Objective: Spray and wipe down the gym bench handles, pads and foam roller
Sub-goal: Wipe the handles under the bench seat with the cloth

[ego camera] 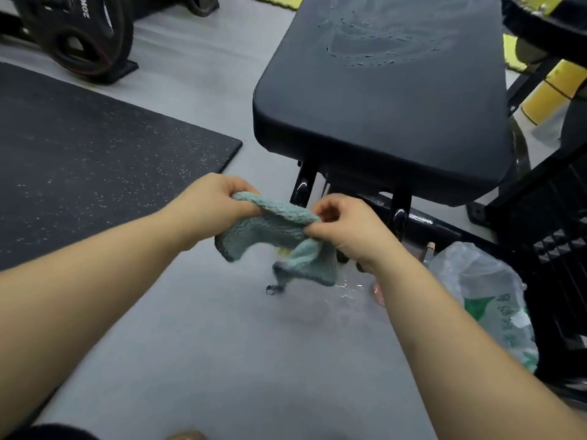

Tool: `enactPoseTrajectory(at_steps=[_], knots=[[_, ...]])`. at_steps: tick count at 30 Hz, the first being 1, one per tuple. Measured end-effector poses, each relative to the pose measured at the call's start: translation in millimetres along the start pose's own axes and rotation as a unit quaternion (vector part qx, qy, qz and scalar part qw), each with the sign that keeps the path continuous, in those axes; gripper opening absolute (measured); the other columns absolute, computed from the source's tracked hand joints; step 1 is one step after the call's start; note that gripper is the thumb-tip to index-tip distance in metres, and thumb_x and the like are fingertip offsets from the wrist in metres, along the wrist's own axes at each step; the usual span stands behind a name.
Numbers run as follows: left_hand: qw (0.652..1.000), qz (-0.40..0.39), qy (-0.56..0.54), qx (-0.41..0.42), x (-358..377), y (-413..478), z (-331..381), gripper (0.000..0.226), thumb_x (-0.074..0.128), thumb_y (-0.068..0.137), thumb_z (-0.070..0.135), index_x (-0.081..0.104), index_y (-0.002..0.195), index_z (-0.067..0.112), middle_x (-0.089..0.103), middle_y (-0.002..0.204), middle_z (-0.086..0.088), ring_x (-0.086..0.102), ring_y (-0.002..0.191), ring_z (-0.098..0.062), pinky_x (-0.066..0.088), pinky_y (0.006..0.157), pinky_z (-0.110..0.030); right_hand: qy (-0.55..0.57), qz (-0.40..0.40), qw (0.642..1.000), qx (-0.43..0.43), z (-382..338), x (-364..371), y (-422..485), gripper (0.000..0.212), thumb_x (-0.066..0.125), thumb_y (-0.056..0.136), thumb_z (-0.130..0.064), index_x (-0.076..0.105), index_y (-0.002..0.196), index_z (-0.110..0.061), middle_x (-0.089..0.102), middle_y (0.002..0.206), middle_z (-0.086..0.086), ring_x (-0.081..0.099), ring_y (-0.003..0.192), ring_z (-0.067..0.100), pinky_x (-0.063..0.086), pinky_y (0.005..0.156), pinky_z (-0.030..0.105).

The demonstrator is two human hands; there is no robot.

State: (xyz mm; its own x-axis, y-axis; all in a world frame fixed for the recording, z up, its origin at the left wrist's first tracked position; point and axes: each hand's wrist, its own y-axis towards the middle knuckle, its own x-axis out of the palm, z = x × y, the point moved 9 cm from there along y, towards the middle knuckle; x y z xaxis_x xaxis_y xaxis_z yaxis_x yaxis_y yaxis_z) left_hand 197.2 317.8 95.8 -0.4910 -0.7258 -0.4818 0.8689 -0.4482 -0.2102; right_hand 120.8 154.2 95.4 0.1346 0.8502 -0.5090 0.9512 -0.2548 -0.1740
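The grey gym floor [222, 328] carries a black speckled rubber mat [95, 147] at the left, with a weight plate [79, 30] behind it. The black bench pad [381, 106] stands ahead and shows what seem to be wet streaks near its far end. In front of its near end, above the floor, the left hand [219, 201] and right hand [349, 230] hold a teal cloth [273, 230] between them, the fingers of each curled tight on one upper edge. A plastic bag [482, 296] lies at the right, beside the bench frame.

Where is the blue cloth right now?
In the head view the blue cloth hangs at centre frame, gripped between the left hand and the right hand, above the grey floor, just short of the bench pad.
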Motion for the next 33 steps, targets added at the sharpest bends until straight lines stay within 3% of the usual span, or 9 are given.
enactPoseTrajectory(at_steps=[2, 6, 9, 12, 16, 21, 26, 30, 33], knots=[[0.998, 0.054, 0.008, -0.002, -1.0, 7.3, -3.8, 0.004, 0.069, 0.080, 0.019, 0.069, 0.084, 0.021, 0.070, 0.080, -0.005, 0.061, 0.067, -0.017, 0.049, 0.055, -0.023, -0.013, 0.085, 0.996, 0.016, 14.5, -18.7, 6.0, 0.008, 0.069, 0.082, -0.017, 0.067, 0.089, -0.021, 0.063, 0.081, -0.009, 0.054, 0.067, 0.003, 0.038, 0.046, 0.008], [0.979, 0.193, 0.068, 0.007, -6.6, 16.1, 1.6, 0.025, 0.073, 0.076, 0.031, 0.056, 0.091, 0.021, 0.056, 0.095, 0.004, 0.053, 0.083, -0.017, 0.039, 0.067, -0.026, 0.061, 0.238, 0.969, 0.008, 29.3, -29.5, 10.1, 0.007, 0.063, 0.087, -0.030, 0.067, 0.085, -0.035, 0.067, 0.095, -0.003, 0.062, 0.093, 0.016, 0.052, 0.086, 0.040], [0.968, 0.244, 0.052, -0.034, -4.7, 14.8, -2.1, 0.042, 0.076, 0.072, 0.041, 0.046, 0.091, 0.019, 0.043, 0.100, 0.003, 0.048, 0.083, -0.018, 0.038, 0.068, -0.029, 0.154, 0.264, 0.952, 0.006, 26.6, -10.8, 15.3, 0.013, 0.058, 0.091, -0.018, 0.064, 0.088, -0.029, 0.067, 0.092, -0.007, 0.063, 0.094, 0.015, 0.050, 0.091, 0.039], [0.972, 0.228, 0.002, -0.059, 7.1, 21.9, -12.6, 0.037, 0.074, 0.073, 0.041, 0.046, 0.081, 0.018, 0.051, 0.091, 0.002, 0.054, 0.079, -0.023, 0.044, 0.069, -0.033, 0.262, 0.240, 0.933, 0.048, 26.0, 12.5, 24.7, 0.006, 0.053, 0.094, -0.023, 0.057, 0.097, -0.019, 0.063, 0.092, 0.000, 0.059, 0.091, 0.018, 0.048, 0.084, 0.035], [0.982, 0.092, -0.153, -0.058, 48.4, 30.5, -19.0, 0.022, 0.051, 0.086, 0.034, 0.068, 0.080, 0.023, 0.070, 0.087, 0.000, 0.065, 0.091, -0.023, 0.052, 0.087, -0.044, 0.294, 0.174, 0.934, 0.107, 30.6, 43.3, 42.3, 0.038, 0.056, 0.089, -0.046, 0.050, 0.106, -0.014, 0.063, 0.102, 0.004, 0.061, 0.092, 0.018, 0.050, 0.081, 0.034], [0.936, 0.100, -0.325, -0.092, 50.5, 18.2, -28.2, 0.038, 0.041, 0.088, 0.013, 0.073, 0.067, 0.019, 0.073, 0.073, 0.001, 0.069, 0.077, -0.012, 0.053, 0.075, -0.027, 0.281, 0.203, 0.937, 0.037, 32.8, 55.7, 44.7, 0.032, 0.062, 0.088, -0.036, 0.062, 0.098, -0.005, 0.070, 0.091, 0.007, 0.067, 0.080, 0.012, 0.051, 0.072, 0.024], [0.935, 0.188, -0.296, -0.059, 26.0, 13.9, -27.8, 0.027, 0.037, 0.087, 0.004, 0.060, 0.075, 0.010, 0.061, 0.072, -0.002, 0.058, 0.069, -0.014, 0.052, 0.070, -0.029, 0.307, 0.211, 0.921, 0.113, 28.6, 46.5, 51.9, 0.029, 0.067, 0.084, -0.035, 0.063, 0.080, -0.007, 0.069, 0.078, 0.009, 0.065, 0.071, 0.023, 0.054, 0.070, 0.037], [0.948, 0.186, -0.258, -0.004, 21.9, 14.1, -7.4, 0.030, 0.034, 0.088, 0.002, 0.058, 0.079, 0.016, 0.060, 0.082, 0.002, 0.056, 0.077, -0.010, 0.051, 0.077, -0.029, 0.412, 0.085, 0.888, 0.189, 10.1, 43.6, 76.4, 0.017, 0.068, 0.082, -0.022, 0.063, 0.086, -0.006, 0.069, 0.082, 0.012, 0.066, 0.071, 0.028, 0.058, 0.065, 0.039], [0.949, 0.172, -0.265, -0.006, 24.8, 14.1, -7.2, 0.030, 0.033, 0.088, 0.002, 0.057, 0.080, 0.017, 0.061, 0.086, 0.006, 0.058, 0.084, -0.006, 0.049, 0.084, -0.032, 0.393, 0.135, 0.892, 0.178, 16.4, 42.6, 82.0, 0.018, 0.070, 0.079, -0.027, 0.066, 0.082, -0.009, 0.072, 0.087, 0.009, 0.069, 0.082, 0.031, 0.057, 0.076, 0.048]])
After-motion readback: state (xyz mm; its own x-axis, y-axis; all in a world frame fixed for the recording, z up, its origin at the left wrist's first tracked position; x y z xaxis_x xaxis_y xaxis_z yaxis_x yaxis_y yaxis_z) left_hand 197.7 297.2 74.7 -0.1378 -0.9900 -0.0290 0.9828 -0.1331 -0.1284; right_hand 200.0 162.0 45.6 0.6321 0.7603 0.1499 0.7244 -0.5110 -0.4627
